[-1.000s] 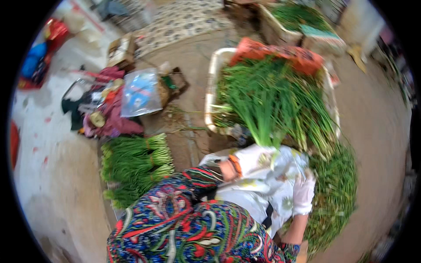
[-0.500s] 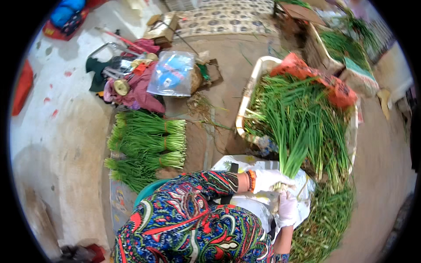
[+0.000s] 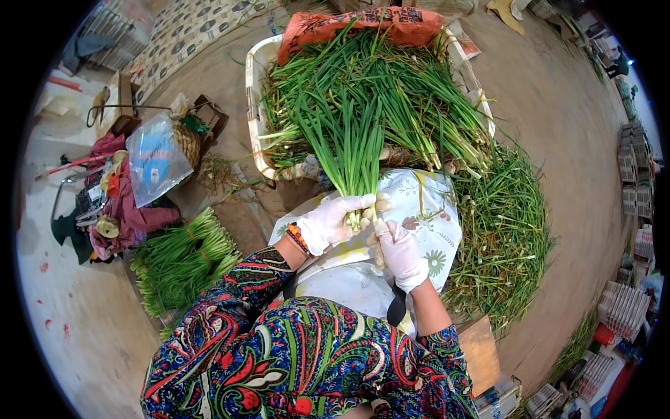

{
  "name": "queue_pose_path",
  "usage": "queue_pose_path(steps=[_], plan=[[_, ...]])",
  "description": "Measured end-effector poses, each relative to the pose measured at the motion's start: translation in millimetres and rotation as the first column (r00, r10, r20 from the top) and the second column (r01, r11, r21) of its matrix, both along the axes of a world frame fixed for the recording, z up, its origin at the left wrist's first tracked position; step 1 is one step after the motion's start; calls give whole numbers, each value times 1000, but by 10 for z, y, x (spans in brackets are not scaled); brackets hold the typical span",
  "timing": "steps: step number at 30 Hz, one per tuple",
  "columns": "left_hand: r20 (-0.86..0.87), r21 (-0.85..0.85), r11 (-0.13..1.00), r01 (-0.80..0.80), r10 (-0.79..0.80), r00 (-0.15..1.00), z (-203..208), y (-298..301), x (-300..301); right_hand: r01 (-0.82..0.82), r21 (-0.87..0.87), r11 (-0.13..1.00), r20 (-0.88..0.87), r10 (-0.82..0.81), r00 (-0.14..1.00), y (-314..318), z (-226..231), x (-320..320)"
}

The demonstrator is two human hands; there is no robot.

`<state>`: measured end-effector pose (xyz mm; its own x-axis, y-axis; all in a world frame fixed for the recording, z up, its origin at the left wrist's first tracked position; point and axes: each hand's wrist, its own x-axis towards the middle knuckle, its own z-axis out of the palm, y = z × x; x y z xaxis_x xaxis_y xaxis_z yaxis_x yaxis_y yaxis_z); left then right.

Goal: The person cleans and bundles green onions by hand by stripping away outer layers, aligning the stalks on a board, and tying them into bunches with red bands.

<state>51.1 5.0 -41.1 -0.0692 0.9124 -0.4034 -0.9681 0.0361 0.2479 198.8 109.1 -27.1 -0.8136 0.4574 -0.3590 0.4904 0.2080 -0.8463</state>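
A loose bunch of green onions [image 3: 352, 157] lies across my lap, leaves fanned away from me, white root ends toward me. My left hand [image 3: 333, 222], in a whitish glove with a beaded bracelet at the wrist, is closed around the bunch just above those white ends. From the right, my right hand [image 3: 401, 255], gloved as well, has its fingers curled in a pinch at the white ends. Its fingertips are partly hidden. Under both hands spreads a white apron [image 3: 433, 209] with a leaf pattern.
Ahead stands a white crate [image 3: 257, 105] heaped with green onions, an orange sack [image 3: 359, 29] over its far edge. Loose trimmings [image 3: 506, 230] pile up at right. Tied bundles [image 3: 185, 255] lie at left near a clear plastic bag [image 3: 157, 159]. A wooden board [image 3: 479, 356] is lower right.
The view has swung to the right, so the crate and hands now appear nearer the middle. My left hand still grips the bunch, and the right stays at its white ends.
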Motion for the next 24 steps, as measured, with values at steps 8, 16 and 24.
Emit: queue_pose_path(steps=[8, 16, 24], plan=[[39, 28, 995, -93, 92, 995, 394, -2, -109, -21, 359, 933, -1, 23, 1000, 273, 10, 9], [343, 220, 935, -280, 194, 919, 405, -31, -460, 90, 705, 704, -42, -85, 995, 1083, 204, -424], [272, -154, 983, -99, 138, 952, 75, -2, -152, -206, 602, 771, 360, -32, 932, 1161, 229, -1002]])
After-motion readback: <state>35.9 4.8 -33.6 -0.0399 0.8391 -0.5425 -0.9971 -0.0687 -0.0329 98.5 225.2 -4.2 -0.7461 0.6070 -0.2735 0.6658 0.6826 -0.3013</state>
